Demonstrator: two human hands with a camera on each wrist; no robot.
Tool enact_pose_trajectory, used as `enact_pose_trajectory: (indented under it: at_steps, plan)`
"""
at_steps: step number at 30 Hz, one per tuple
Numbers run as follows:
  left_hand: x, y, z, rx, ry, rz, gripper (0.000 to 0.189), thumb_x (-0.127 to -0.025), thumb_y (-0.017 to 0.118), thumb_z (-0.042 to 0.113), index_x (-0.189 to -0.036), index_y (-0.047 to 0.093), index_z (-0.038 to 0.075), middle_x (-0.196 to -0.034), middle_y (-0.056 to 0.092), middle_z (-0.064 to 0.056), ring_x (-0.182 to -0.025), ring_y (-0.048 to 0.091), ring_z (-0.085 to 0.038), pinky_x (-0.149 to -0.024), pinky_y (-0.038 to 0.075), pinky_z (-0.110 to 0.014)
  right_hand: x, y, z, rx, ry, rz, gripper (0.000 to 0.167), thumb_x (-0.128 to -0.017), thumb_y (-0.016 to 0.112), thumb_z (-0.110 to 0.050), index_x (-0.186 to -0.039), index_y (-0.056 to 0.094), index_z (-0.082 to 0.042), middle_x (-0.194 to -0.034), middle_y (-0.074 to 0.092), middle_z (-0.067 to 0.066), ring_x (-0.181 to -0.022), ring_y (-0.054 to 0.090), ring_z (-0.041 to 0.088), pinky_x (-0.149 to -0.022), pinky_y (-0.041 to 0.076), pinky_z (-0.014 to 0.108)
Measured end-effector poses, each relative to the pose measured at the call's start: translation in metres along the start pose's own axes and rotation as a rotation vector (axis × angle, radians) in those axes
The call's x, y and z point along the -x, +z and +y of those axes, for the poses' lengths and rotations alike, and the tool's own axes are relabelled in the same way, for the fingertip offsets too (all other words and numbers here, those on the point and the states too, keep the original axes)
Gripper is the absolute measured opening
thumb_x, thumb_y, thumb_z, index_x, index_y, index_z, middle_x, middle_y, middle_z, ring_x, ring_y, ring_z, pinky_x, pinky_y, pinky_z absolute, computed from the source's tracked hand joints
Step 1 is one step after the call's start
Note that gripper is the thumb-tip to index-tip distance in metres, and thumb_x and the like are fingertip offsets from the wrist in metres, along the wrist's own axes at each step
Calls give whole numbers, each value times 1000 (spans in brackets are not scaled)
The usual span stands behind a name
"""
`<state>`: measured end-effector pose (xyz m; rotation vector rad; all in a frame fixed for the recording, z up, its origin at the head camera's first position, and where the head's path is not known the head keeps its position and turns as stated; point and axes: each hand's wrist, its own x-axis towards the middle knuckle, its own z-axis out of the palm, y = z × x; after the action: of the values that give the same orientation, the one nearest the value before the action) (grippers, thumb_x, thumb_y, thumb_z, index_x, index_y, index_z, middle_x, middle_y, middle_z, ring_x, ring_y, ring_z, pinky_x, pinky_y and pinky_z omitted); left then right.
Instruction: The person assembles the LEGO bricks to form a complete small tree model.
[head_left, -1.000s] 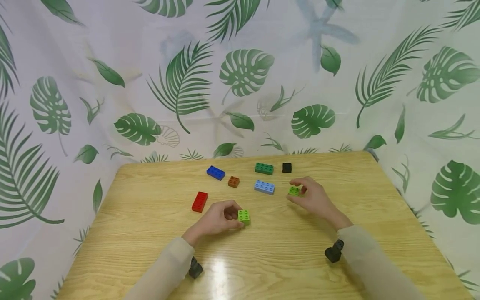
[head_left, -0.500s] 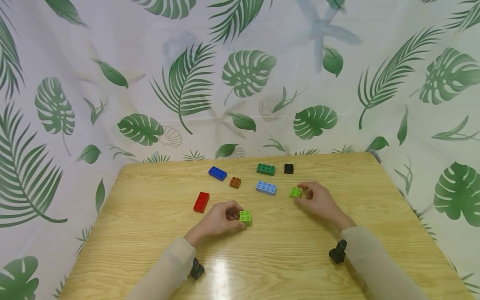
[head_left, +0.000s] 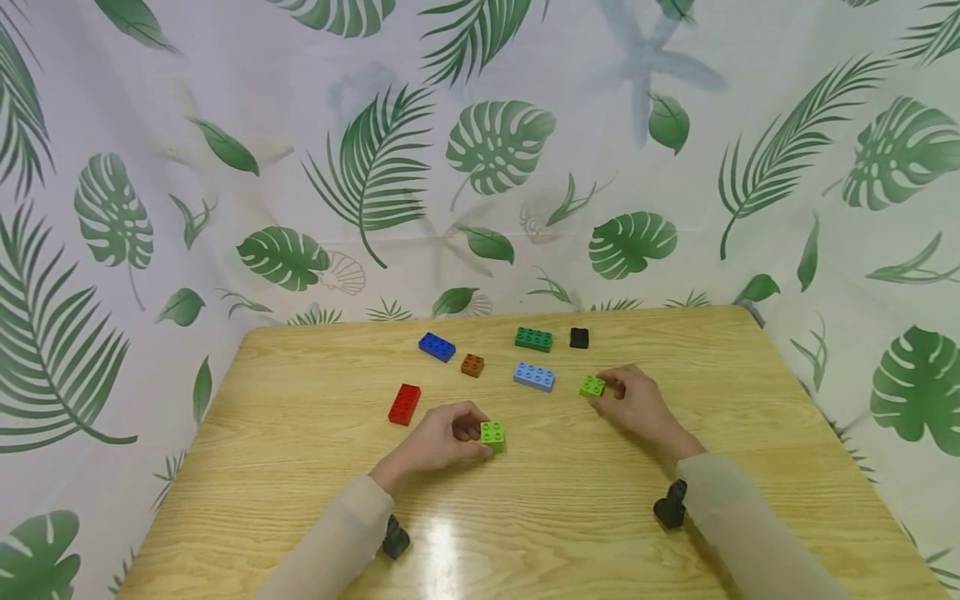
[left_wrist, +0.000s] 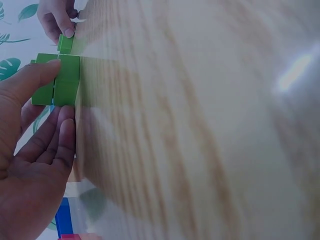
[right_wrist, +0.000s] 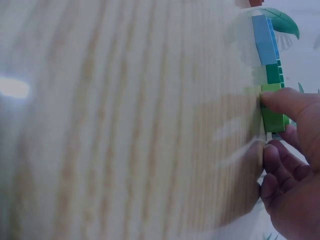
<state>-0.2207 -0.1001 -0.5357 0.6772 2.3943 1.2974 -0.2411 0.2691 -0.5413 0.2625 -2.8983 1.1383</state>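
Note:
Two lime green toy building bricks [head_left: 492, 433] are stacked one on the other, and my left hand [head_left: 437, 435] pinches them between thumb and fingers. The left wrist view shows the seam between these stacked bricks [left_wrist: 68, 82], their base at or close to the tabletop. To the right, my right hand [head_left: 636, 405] holds a single lime green brick [head_left: 592, 386] at its right side, thumb on the near face and a finger behind. That brick [right_wrist: 272, 114] sits on the table with studs up. Its far side is partly hidden by the fingers.
Farther back on the wooden table [head_left: 555, 517] lie a light blue brick [head_left: 534, 377], a dark green brick [head_left: 533, 339], a black brick [head_left: 579, 337], a brown brick [head_left: 472, 365] and a blue brick [head_left: 437, 347]. A red brick [head_left: 404, 404] lies beside my left hand.
My right hand has shifted slightly right, so its fingers now cover less of the single lime green brick. My left hand and its stack stay put; the view shifts slightly.

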Motion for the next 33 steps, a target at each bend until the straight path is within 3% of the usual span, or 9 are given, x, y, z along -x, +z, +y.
enact_pose_trajectory:
  at_steps: [22,33]
  plan:
    - [0,1,-1,7,14,7,34,-90,86,22,-120,72,14,-104,71,-1,-93,64,-12,-83,54,-22,-5,-3,0,51,-20,-12,45,-94,79,-18,-130,69,6,-107,63,18,-84,51,22,-72,43,34]
    - [0,1,-1,17,20,10,35,-90,86,23,-120,72,12,-105,72,-2,-94,64,-12,-83,54,-23,-6,-4,-29,20,-70,-51,45,-94,78,-17,-132,67,4,-121,70,22,-87,60,20,-74,49,32]
